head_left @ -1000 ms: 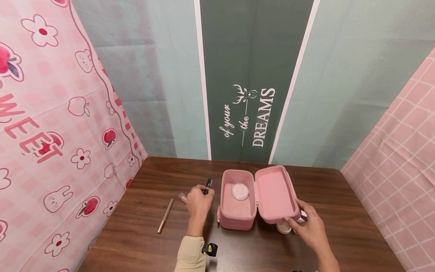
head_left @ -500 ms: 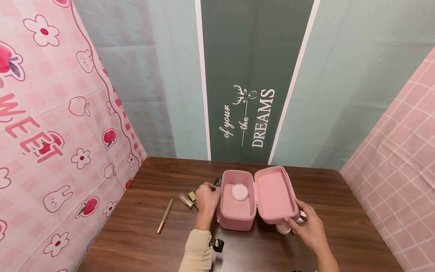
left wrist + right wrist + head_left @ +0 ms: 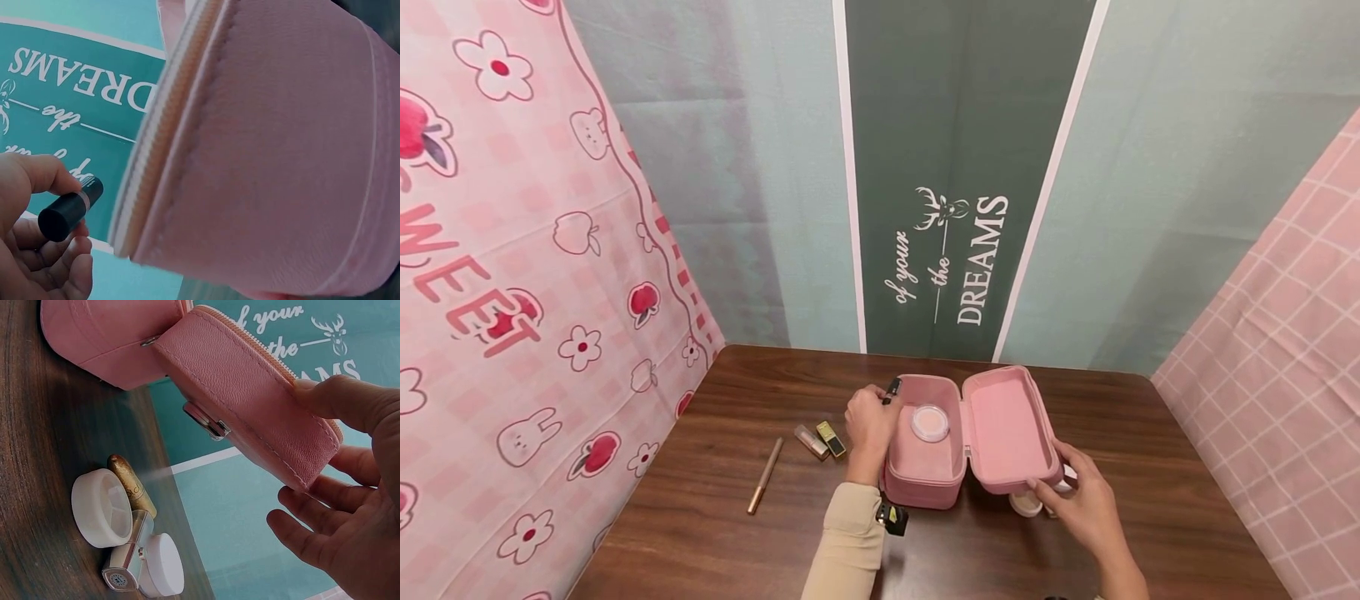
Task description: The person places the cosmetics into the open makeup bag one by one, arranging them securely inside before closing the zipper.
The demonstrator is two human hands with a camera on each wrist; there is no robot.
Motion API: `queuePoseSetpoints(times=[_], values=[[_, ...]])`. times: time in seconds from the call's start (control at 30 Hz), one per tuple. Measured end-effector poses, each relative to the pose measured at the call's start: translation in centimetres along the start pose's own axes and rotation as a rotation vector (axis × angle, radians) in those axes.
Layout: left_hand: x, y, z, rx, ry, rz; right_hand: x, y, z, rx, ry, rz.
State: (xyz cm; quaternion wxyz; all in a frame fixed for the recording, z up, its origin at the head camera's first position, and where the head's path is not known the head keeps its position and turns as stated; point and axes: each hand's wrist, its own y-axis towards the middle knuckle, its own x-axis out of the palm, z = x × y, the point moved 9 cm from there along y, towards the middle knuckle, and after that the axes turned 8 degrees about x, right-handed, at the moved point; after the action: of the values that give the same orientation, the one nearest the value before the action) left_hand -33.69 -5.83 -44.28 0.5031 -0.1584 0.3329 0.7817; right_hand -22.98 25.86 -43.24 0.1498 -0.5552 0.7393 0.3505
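My left hand (image 3: 871, 423) pinches a black lipstick tube (image 3: 70, 210) with a thin pinkish band, between thumb and fingers. It is at the left rim of an open pink makeup case (image 3: 922, 493), and the tube overlaps that rim in the head view. Inside the case lies a round, clear-edged compact (image 3: 930, 423) with pale powder. My right hand (image 3: 1088, 500) holds the hinged lid (image 3: 1009, 425) by its near right corner, thumb on the zipped edge and fingers beneath, keeping it tilted open above the table.
Left of the case lie a gold pen-like tube (image 3: 765, 477), a clear-capped lipstick (image 3: 811, 442) and a gold-and-black lipstick (image 3: 831, 439). Beneath the lid are a white round jar (image 3: 101, 509), a gold tube (image 3: 132, 486), a clear rectangular bottle (image 3: 129, 559) and a white round container (image 3: 165, 565).
My left hand has moved right with the black lipstick tube, from the table beside the case to its left rim, uncovering the gold-and-black lipstick. My right hand and the lid have stayed still.
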Motion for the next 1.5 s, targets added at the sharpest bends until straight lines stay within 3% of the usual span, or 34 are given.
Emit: queuePoseSetpoints(times=[0.2,0.43,0.73,1.17,1.23,1.33,1.4,1.5], values=[[0.5,0.6,0.5,-0.026,0.051,-0.015,0.0,0.1,0.1,0.011,-0.007,-0.009],[1.4,1.2,0.6,-0.112,0.142,-0.076,-0.1,0.2,-0.1,0.002,0.005,-0.013],[2.1,1.4,1.1,-0.087,0.216,-0.043,-0.2,0.1,-0.2,-0.007,0.026,0.002],[2.8,1.2,-0.2,-0.148,0.248,-0.086,-0.2,0.1,0.0,-0.006,0.013,0.008],[2.7,1.1,-0.2,-0.122,0.235,-0.087,-0.2,0.1,0.0,-0.003,0.003,0.010],[2.4,1.0,0.0,-0.025,0.155,-0.101,-0.1,0.1,0.0,0.001,-0.018,0.003],[2.2,0.7,0.4,0.076,0.070,-0.147,0.0,0.1,0.0,0.003,-0.023,-0.002],[1.9,0.0,0.9,0.223,-0.033,-0.265,0.1,0.1,0.0,0.004,-0.028,0.001]])
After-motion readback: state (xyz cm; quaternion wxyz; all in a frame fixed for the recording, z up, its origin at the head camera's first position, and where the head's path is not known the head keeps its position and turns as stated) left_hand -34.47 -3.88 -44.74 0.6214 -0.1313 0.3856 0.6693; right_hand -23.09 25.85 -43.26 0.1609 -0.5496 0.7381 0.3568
